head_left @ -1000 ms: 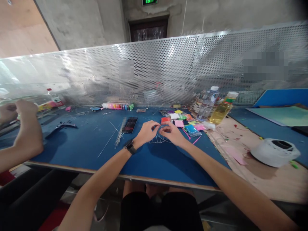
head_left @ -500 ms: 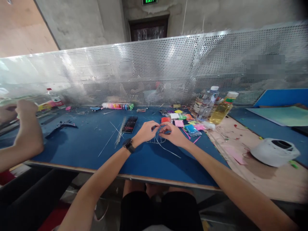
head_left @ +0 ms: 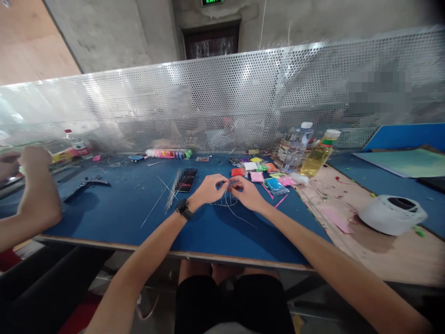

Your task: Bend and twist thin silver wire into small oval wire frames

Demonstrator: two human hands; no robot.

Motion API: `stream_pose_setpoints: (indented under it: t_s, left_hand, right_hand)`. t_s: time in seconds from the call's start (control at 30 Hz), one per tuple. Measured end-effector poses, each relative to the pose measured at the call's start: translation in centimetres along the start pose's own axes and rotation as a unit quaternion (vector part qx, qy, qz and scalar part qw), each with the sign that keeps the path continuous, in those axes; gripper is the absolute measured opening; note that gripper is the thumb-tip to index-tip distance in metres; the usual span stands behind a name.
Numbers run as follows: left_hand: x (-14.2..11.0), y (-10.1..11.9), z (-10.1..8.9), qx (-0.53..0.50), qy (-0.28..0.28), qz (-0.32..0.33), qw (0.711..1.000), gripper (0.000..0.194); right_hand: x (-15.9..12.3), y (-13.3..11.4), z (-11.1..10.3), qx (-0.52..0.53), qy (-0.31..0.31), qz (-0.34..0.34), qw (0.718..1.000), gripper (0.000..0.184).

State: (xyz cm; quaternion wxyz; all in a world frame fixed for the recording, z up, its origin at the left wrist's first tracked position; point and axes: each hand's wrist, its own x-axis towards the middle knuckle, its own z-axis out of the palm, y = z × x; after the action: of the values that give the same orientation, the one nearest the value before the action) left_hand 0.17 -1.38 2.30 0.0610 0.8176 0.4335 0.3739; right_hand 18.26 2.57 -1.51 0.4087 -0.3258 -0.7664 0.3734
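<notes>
Over the middle of the blue tabletop (head_left: 215, 236), the person's left hand (head_left: 212, 188) pinches a thin silvery wire (head_left: 240, 218) trailing near-right, the right hand (head_left: 247, 192) curled beside it, its grip too small to tell, while farther right a transparent plastic bottle (head_left: 317, 154) holds yellow liquid (head_left: 311, 164) and a clear plastic packet (head_left: 279, 187) blue material (head_left: 276, 185).

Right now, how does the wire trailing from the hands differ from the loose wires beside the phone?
The trailing wire curves; the loose wires look straight. The trailing wire runs from between the left hand and right hand; the loose wires lie untouched. Both look thin.
</notes>
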Motion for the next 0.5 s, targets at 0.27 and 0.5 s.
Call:
stream_pose_setpoints:
  t_s: [0.27,0.5]
  left_hand:
    - [0.2,0.1,-1.3,-0.097,-0.055,-0.041,0.993,0.024]
    - [0.4,-0.6,-0.8,-0.259,-0.099,-0.134,0.951,0.034]
  right_hand:
    - [-0.2,-1.3,-0.1,0.018,0.008,-0.015,1.000,0.024]
    - [-0.2,-1.9,-0.4,0.037,0.023,-0.013,0.999,0.025]
